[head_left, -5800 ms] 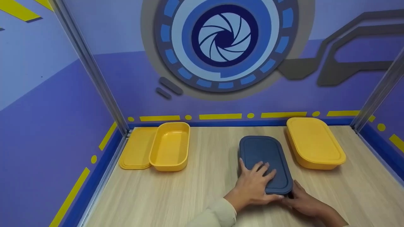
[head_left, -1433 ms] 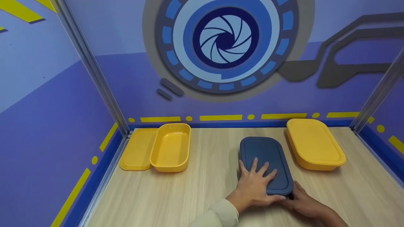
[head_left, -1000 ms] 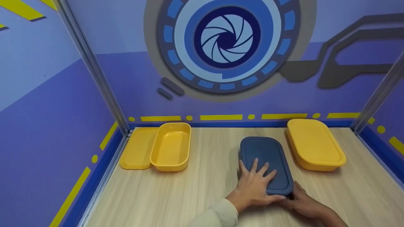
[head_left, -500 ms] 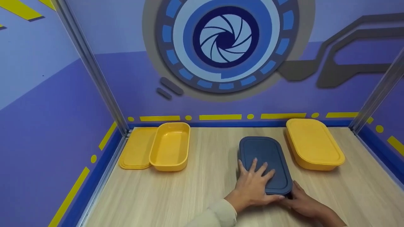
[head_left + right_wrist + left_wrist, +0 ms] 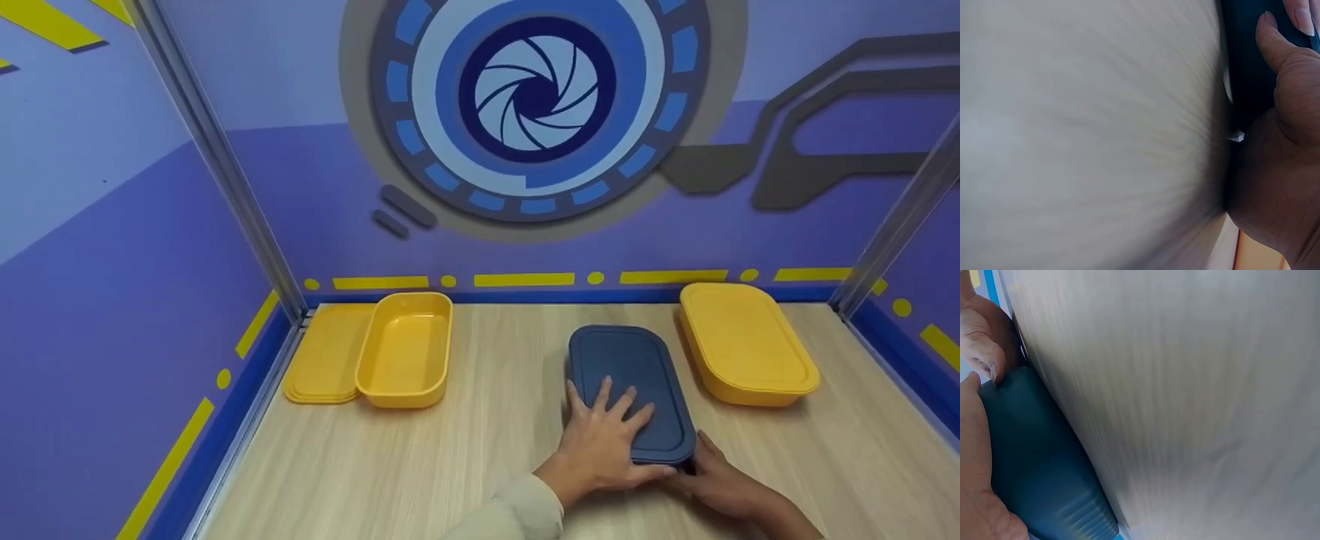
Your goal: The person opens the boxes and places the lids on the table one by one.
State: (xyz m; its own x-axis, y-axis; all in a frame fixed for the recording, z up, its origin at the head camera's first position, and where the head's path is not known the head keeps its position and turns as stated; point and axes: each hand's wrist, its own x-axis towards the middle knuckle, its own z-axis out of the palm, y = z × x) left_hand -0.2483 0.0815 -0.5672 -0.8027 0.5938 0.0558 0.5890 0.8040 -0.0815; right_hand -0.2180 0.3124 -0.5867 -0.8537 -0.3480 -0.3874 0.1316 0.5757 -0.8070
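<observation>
A dark blue lidded lunch box [image 5: 630,364] stands on the table, its long side running away from me. My left hand [image 5: 596,446] rests on its lid with fingers spread, the thumb stretched along the near edge. At the near right corner, my right hand [image 5: 724,480] holds the box, with its thumb [image 5: 1275,42] against the near side. Its other fingers are partly hidden. The left wrist view shows the box's side wall [image 5: 1039,444] low against the table. The lid covers whatever is inside.
At the back left, an open yellow box [image 5: 409,352] stands beside a flat yellow lid [image 5: 326,356], overlapping its edge. A yellow lidded box [image 5: 750,337] sits at the back right. Printed walls and metal posts [image 5: 217,150] enclose the wooden table [image 5: 390,472].
Compared with several seconds ago, the left hand's fingers have straightened and spread wider on the lid. Over the last second, both hands and the lunch box stay in place.
</observation>
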